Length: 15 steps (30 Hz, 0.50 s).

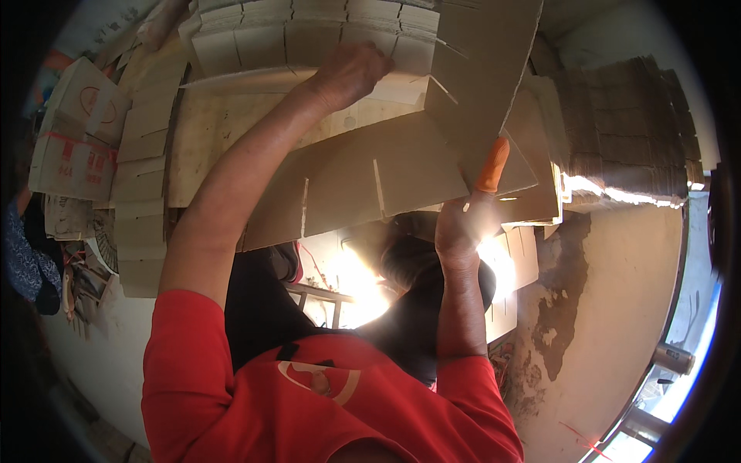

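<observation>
My left hand (351, 76) reaches far forward with its fingers curled, in front of a pale cardboard strip (262, 82) below the stacked slotted cardboard (309, 42). What its fingers hold, if anything, is hidden. A slotted cardboard sheet (340, 181) slants across above my lap, and another slotted cardboard piece (482, 65) rises from its right end. At that near right corner, my right hand (465, 225) grips the sheet. One of its fingers wears an orange finger cover (493, 164) and lies along the cardboard. Glare washes out part of this hand.
A wooden board (220, 123) lies under the cardboard. Slotted strips (141, 177) line the left side, beside a printed white carton (81, 131). Tall brown cardboard stacks (621, 127) stand at the right. Bright light shines from the floor between my legs.
</observation>
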{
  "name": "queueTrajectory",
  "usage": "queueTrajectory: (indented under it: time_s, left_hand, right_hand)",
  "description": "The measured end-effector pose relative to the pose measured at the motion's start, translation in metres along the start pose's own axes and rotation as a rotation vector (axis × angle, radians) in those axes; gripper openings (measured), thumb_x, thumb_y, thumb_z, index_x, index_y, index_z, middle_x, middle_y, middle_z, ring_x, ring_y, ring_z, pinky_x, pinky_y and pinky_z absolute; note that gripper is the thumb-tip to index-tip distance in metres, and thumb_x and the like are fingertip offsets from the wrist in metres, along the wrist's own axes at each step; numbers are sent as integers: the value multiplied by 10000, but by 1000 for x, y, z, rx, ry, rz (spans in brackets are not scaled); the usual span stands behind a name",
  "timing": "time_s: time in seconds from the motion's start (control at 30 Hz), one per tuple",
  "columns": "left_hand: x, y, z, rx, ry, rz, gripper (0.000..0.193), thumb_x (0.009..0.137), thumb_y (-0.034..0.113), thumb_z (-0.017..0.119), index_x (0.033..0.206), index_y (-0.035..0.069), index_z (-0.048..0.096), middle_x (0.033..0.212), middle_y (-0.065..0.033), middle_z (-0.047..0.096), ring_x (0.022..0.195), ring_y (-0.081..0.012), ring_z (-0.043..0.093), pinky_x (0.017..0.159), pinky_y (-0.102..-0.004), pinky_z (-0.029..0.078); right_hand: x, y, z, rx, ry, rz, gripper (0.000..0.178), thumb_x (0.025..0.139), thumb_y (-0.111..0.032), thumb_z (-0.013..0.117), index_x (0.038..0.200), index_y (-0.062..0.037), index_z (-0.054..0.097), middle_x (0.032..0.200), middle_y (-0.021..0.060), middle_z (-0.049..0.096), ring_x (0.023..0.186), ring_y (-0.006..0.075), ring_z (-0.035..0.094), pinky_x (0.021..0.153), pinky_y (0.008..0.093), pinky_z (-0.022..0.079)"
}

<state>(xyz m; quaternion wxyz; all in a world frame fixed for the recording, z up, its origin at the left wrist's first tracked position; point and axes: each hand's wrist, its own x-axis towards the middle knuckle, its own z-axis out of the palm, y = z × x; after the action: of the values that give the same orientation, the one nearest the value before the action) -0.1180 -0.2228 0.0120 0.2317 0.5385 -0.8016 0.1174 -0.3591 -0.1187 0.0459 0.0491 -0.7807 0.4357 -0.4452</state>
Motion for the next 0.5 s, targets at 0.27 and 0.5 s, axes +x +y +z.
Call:
queueTrajectory:
  time_s: [0.27, 0.5]
  left_hand:
    - [-4, 14, -8, 19, 33, 16, 87, 711, 13, 572, 773, 56, 615, 725, -57, 614, 815, -228, 592, 633, -371, 509]
    - [-9, 25, -16, -50, 155, 106, 63, 668, -13, 549, 676, 45, 571, 667, -105, 585, 735, -261, 586, 607, -382, 501]
  right_hand:
    - [-8, -6, -8, 38, 27, -47, 768, 704, 169, 541, 1406, -52, 321, 987, 156, 651, 790, 274, 668, 652, 305, 519]
    - [-8, -7, -7, 14, -4, -22, 782, 714, 172, 500, 1427, -68, 286, 987, 166, 645, 751, 266, 660, 639, 305, 514]
